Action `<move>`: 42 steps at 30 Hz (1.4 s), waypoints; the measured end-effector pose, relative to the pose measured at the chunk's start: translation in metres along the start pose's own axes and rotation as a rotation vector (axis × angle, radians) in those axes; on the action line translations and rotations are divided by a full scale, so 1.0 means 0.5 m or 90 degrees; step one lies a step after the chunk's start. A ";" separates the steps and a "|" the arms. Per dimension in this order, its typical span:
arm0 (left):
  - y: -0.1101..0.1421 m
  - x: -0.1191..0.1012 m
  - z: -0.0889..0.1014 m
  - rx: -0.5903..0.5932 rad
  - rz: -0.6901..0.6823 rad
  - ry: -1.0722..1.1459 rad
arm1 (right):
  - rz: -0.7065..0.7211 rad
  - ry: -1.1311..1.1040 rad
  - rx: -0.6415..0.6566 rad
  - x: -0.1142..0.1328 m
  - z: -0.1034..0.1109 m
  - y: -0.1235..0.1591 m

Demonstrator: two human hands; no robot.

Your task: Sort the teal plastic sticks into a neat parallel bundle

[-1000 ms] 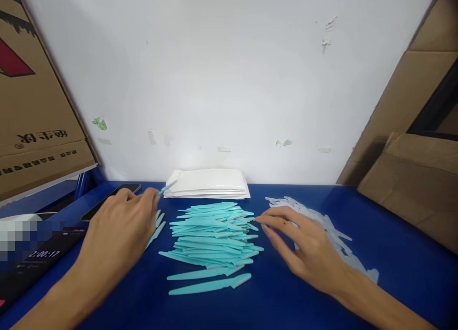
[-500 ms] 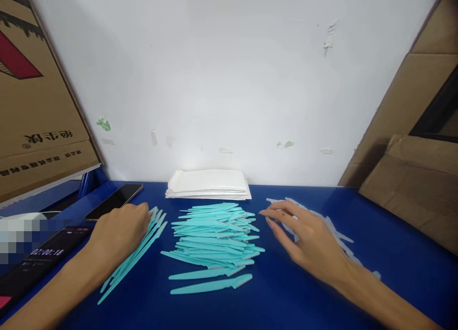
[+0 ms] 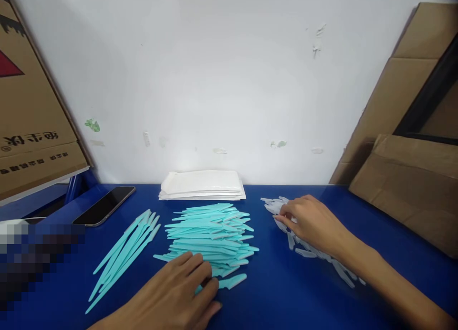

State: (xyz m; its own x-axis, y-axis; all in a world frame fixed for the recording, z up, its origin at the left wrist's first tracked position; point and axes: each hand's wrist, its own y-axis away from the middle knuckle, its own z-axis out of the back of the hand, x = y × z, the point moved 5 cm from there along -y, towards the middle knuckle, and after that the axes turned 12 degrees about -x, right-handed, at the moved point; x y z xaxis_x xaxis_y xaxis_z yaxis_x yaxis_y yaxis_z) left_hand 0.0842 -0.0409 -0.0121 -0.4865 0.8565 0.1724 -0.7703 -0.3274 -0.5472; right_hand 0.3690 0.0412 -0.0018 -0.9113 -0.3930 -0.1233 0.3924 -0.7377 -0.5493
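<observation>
Turquoise eyebrow razors (image 3: 211,225) lie in a heap at the middle of the table, handles mostly to the left. My left hand (image 3: 182,287) is at the heap's near edge, its fingers closed round the handle of the nearest razor (image 3: 233,281), which still lies on the table. Several more razors (image 3: 123,258) form a slanted group at the left. On the right, my right hand (image 3: 307,220) is over a scatter of clear plastic blade covers (image 3: 306,252). Its thumb and fingers are pinched together among them; what is between the fingertips is hidden.
A stack of white packets (image 3: 202,184) is against the wall behind the razors. A phone (image 3: 105,206) lies at the left on the blue table (image 3: 265,301). Cardboard (image 3: 39,105) stands on the left, and a cardboard box (image 3: 411,191) on the right.
My left hand has left the group of razors at the left and moved right to the nearest razor. My right hand has moved from beside the heap onto the clear covers.
</observation>
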 end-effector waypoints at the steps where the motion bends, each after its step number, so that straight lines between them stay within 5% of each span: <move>1: 0.001 0.003 -0.003 0.008 0.011 0.002 | -0.005 0.000 0.013 0.000 -0.005 0.002; 9: 0.012 0.007 -0.025 0.056 0.015 -0.015 | 0.012 -0.015 0.037 0.017 -0.025 0.009; 20: -0.005 0.020 0.000 -0.064 0.079 0.035 | 0.094 0.012 -0.013 0.041 -0.042 0.024; 24: 0.008 0.039 -0.001 -0.112 0.110 0.005 | 0.085 -0.005 -0.058 0.052 -0.016 0.017; 30: 0.019 0.053 -0.012 -0.093 0.180 0.035 | 0.072 -0.174 -0.260 0.094 0.051 0.011; 42: 0.027 0.070 -0.030 -0.079 0.209 0.018 | 0.151 -0.267 -0.259 0.136 0.058 0.022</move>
State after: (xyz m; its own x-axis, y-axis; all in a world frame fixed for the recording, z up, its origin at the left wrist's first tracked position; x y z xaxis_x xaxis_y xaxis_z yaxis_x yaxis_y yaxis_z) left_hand 0.0629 -0.0094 -0.0256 -0.6871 0.7247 -0.0507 -0.5176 -0.5373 -0.6659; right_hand 0.3151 -0.0095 0.0074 -0.6463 -0.7630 0.0092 0.4230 -0.3684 -0.8279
